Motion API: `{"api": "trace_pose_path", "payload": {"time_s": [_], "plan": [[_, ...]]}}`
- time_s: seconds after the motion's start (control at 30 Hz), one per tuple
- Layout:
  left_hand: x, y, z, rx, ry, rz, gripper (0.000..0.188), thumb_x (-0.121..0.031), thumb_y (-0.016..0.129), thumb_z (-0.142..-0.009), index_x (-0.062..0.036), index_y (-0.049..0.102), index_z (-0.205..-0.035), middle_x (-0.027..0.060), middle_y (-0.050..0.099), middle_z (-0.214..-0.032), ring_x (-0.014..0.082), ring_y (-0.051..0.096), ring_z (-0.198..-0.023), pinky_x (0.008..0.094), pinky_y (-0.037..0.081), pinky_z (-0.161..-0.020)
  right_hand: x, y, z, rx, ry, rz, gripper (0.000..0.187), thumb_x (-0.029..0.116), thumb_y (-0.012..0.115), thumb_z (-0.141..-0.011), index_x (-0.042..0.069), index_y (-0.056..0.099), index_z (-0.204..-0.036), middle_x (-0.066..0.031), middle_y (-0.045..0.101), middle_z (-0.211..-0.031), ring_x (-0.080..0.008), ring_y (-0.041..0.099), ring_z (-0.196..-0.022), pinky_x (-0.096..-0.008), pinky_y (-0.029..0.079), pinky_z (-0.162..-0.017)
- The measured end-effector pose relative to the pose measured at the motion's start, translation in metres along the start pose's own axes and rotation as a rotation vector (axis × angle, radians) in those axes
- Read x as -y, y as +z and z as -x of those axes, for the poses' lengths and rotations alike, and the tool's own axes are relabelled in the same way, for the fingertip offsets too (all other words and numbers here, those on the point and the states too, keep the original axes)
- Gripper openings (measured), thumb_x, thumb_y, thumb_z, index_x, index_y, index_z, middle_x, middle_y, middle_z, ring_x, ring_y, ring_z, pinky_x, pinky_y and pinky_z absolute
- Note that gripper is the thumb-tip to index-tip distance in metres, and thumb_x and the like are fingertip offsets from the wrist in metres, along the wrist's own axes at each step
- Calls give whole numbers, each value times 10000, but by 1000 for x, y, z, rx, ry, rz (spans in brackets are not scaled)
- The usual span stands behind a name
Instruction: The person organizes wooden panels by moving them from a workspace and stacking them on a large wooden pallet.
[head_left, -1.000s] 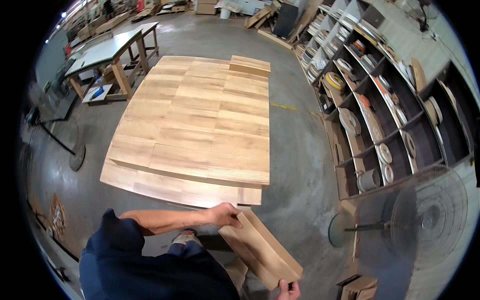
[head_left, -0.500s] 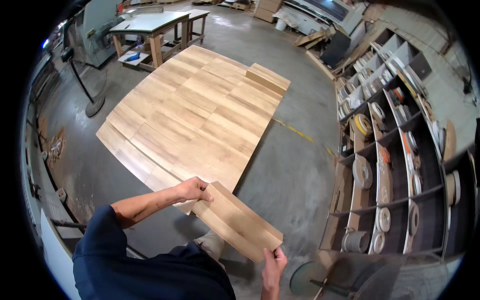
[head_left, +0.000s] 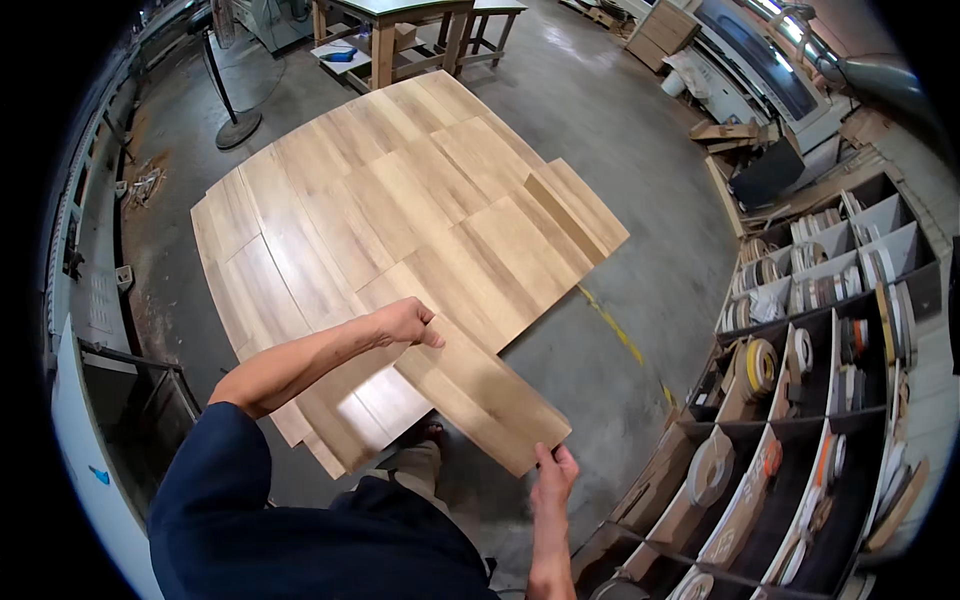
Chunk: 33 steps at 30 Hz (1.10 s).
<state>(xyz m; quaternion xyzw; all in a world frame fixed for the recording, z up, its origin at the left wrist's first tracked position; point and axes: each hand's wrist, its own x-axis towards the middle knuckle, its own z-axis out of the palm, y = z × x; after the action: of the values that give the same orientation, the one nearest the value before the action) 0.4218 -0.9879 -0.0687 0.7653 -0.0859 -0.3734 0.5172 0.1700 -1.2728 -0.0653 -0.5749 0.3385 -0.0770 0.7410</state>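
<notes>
A short wood-grain board [head_left: 485, 395] is held between my two hands, over the near right edge of a broad layer of matching boards [head_left: 350, 220]. My left hand [head_left: 405, 323] grips its far left corner, thumb on top and fingers curled. The near right corner is pinched in my right hand [head_left: 553, 474], with the thumb on its upper face. The broad layer lies low in front of me, its boards set edge to edge. Another board [head_left: 590, 205] rests on its far right side, standing higher than the rest. What supports the layer is hidden.
Shelving [head_left: 770, 420] with rolls of edge banding stands along the right. A yellow line [head_left: 615, 325] marks the grey floor. At the back are a workbench [head_left: 400, 8] and a round-based stand [head_left: 238, 130]. A pale panel [head_left: 95, 470] rises at my left.
The view has shifted, so the board layer sits more squarely ahead. The held board has turned to show its broad face. Both hands keep their grip.
</notes>
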Motion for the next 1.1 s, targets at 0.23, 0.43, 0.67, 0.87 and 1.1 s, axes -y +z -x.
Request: {"api": "trace_pose_path", "payload": {"time_s": [0.23, 0.43, 0.67, 0.87, 1.1], "plan": [[-97, -35, -110, -166, -73, -109, 317, -202, 800, -699, -43, 566, -554, 20, 491, -492, 127, 421, -462, 311, 330, -458, 46, 17, -185, 120, 76, -79, 332, 15, 613, -849, -95, 546, -1155, -96, 605, -1093, -155, 572, -950, -277, 444, -858], [-127, -73, -235, -243, -148, -91, 216, -154, 773, -716, -6, 630, -651, 13, 532, -536, 113, 461, -490, 296, 358, -470, 68, 56, -305, 67, 226, 25, 307, 35, 623, -856, -91, 561, -1129, -89, 609, -1072, -162, 583, -920, -274, 465, -807], [-132, -96, -304, -281, -238, -192, 256, -211, 769, -702, 1, 702, -828, 49, 627, -679, 146, 560, -650, 313, 447, -606, 79, 88, -348, 125, 382, -168, 312, 33, 619, -857, -85, 540, -1135, -111, 583, -1108, -213, 581, -976, -358, 505, -844], [-149, -103, -333, -258, -316, -307, 285, -243, 767, -685, -30, 707, -865, 82, 649, -732, 197, 590, -709, 340, 460, -651, 87, 95, -367, 46, 479, -88, 309, 57, 610, -874, -54, 525, -1149, -131, 580, -1118, -233, 574, -999, -380, 481, -862], [-146, -108, -355, -215, -359, -306, 284, -231, 770, -674, -65, 716, -898, 85, 671, -782, 201, 608, -743, 344, 472, -663, 94, 100, -368, 58, 494, -130, 285, 46, 635, -849, -55, 550, -1101, -125, 588, -1099, -227, 581, -970, -373, 495, -837]]}}
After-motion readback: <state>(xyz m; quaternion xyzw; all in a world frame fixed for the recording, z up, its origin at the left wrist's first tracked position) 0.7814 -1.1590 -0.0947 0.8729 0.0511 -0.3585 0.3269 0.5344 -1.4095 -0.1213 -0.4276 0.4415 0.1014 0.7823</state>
